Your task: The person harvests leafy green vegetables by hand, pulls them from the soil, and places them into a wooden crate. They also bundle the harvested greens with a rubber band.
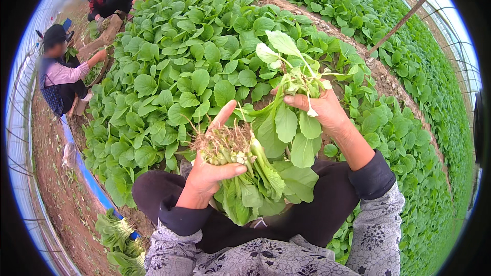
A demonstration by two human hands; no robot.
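My left hand (209,171) is closed round a thick bunch of leafy greens (250,186), held over my lap. Its brown roots (222,140) point up and its leaves hang down. To the right and a little higher, my right hand (322,110) grips some loose leaves (296,79) between thumb and fingers. Several of these are pale or yellowish and stick up past the fingers, while green leaves hang below. The leaves under my right hand come close to the bunch; whether they touch it I cannot tell.
A dense bed of green plants (169,71) spreads ahead. Bundled greens (115,232) lie on the soil at lower left, beside a blue strip (89,176). Two people (61,74) crouch at the far left. A slanting pole (404,18) stands at right.
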